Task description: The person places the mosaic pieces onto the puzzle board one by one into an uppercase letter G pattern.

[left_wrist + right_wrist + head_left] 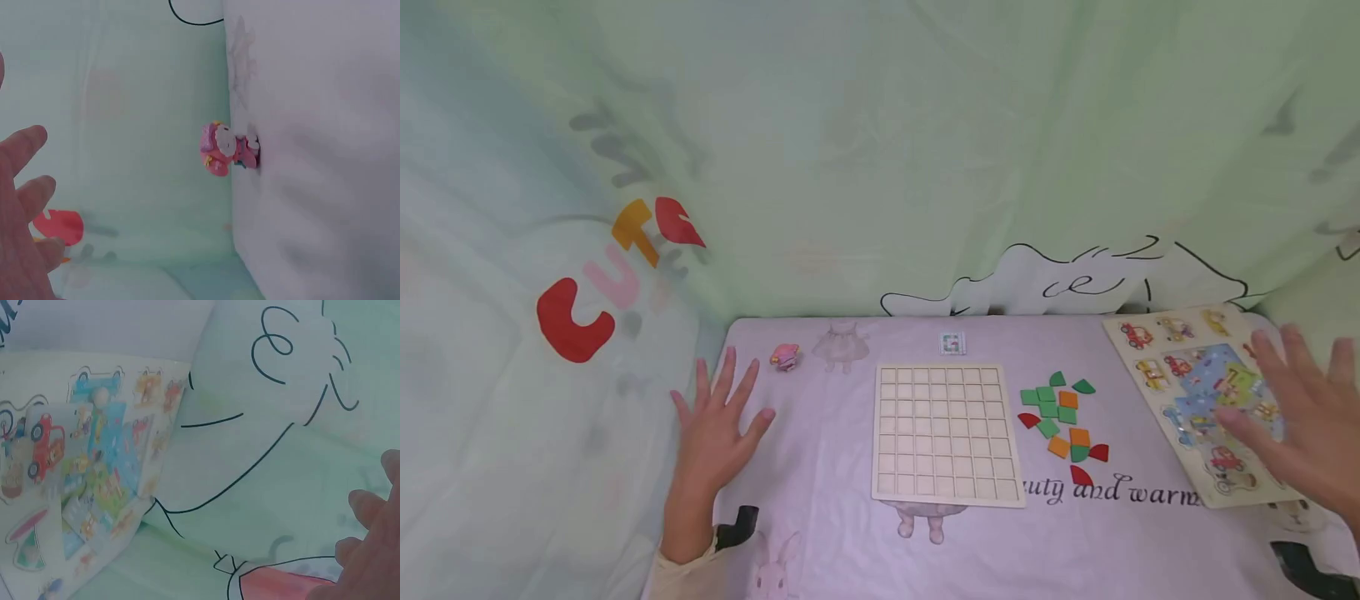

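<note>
My left hand is raised at the table's left side, fingers spread and holding nothing. Nearest to it is a small pink figurine, which the left wrist view shows standing on the table. With fingers also spread and nothing in them, my right hand hovers over the picture puzzle board, hiding part of its right side. Between the hands lies a pale wooden grid board with bare square cells. To its right are scattered flat pieces: green squares, orange squares, red quarter-rounds and green quarter-rounds.
A small printed marker card lies behind the grid board. The lilac tablecloth ends at a pale green curtain along the back. Another curtain with coloured letters hangs at the left.
</note>
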`<state>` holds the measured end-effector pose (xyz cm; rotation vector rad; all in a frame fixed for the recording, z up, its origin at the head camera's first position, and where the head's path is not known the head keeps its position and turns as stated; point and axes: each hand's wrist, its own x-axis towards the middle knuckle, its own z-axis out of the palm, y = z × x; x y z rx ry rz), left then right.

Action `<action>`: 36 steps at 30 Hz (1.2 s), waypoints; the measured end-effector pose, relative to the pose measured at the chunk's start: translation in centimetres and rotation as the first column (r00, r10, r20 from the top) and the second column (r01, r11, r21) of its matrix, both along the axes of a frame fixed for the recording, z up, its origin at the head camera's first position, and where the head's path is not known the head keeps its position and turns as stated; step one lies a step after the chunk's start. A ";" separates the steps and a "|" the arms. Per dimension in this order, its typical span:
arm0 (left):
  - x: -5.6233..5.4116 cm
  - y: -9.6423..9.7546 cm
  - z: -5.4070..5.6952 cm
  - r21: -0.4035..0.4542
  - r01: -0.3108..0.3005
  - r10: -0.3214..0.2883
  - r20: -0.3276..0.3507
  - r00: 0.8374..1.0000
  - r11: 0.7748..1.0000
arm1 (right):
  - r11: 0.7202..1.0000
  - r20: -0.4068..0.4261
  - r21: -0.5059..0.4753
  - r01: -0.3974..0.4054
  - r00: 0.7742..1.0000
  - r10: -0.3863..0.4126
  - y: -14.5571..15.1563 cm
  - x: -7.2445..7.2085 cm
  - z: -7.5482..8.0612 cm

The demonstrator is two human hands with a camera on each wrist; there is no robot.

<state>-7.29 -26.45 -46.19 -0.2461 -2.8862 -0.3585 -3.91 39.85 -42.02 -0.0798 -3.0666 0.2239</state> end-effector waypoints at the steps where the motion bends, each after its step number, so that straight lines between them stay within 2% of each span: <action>1: 0.0 0.1 -0.1 0.023 0.009 -0.008 -0.015 1.000 1.000 | 1.000 -0.002 0.001 -0.009 1.000 0.009 0.0 -0.2 -0.2; 6: -0.4 1.4 -0.8 0.175 0.061 -0.055 -0.041 0.998 0.983 | 0.997 0.018 -0.034 -0.062 0.998 0.063 -0.6 -1.6 -1.6; 8: -0.7 2.2 -1.3 0.251 0.075 -0.071 -0.025 0.997 0.965 | 0.994 0.025 -0.061 -0.092 0.995 0.094 -1.1 -2.2 -2.2; 10: -1.1 3.1 -2.1 0.337 0.097 -0.096 -0.019 0.995 0.936 | 0.986 0.030 -0.112 -0.121 0.992 0.126 -1.7 -2.7 -2.9; 12: -1.5 4.0 -2.9 0.425 0.121 -0.126 -0.018 0.992 0.897 | 0.973 0.058 -0.185 -0.139 0.987 0.152 -2.4 -3.3 -3.4; 15: -2.1 5.6 -4.3 0.536 0.151 -0.163 -0.026 0.986 0.831 | 0.960 0.141 -0.252 -0.123 0.977 0.162 -3.6 -4.1 -4.1; 18: -2.7 7.5 -5.9 0.624 0.113 -0.144 0.000 0.990 0.774 | 0.957 0.201 -0.268 -0.114 0.965 0.171 -4.7 -5.0 -4.8; 20: -3.0 8.8 -7.1 0.691 0.065 -0.116 0.028 0.993 0.720 | 0.952 0.213 -0.281 -0.123 0.959 0.186 -5.4 -5.5 -5.4; 23: -3.2 10.8 -8.9 0.793 -0.003 -0.073 0.060 0.996 0.610 | 0.944 0.211 -0.299 -0.143 0.954 0.212 -6.2 -6.1 -6.6; 25: -3.3 11.9 -9.9 0.842 -0.020 -0.055 0.059 0.997 0.539 | 0.937 0.206 -0.310 -0.158 0.952 0.229 -6.7 -6.5 -7.4; 26: -3.3 12.3 -10.3 0.860 -0.024 -0.049 0.057 0.997 0.511 | 0.935 0.198 -0.314 -0.168 0.951 0.237 -7.0 -6.7 -7.8; 28: -3.3 13.0 -11.0 0.881 -0.019 -0.043 0.045 0.998 0.473 | 0.928 0.185 -0.324 -0.183 0.950 0.251 -7.5 -7.2 -8.4; 30: -3.4 13.4 -11.6 0.889 -0.004 -0.040 0.025 0.999 0.457 | 0.921 0.177 -0.337 -0.194 0.948 0.265 -8.0 -7.7 -8.9; 32: -3.5 13.7 -12.1 0.892 0.016 -0.040 0.002 0.999 0.452 | 0.916 0.164 -0.345 -0.206 0.947 0.275 -8.4 -8.1 -9.3; 36: -3.9 14.2 -12.9 0.882 0.039 -0.040 -0.023 0.999 0.470 | 0.907 0.144 -0.354 -0.229 0.945 0.294 -9.0 -8.8 -10.0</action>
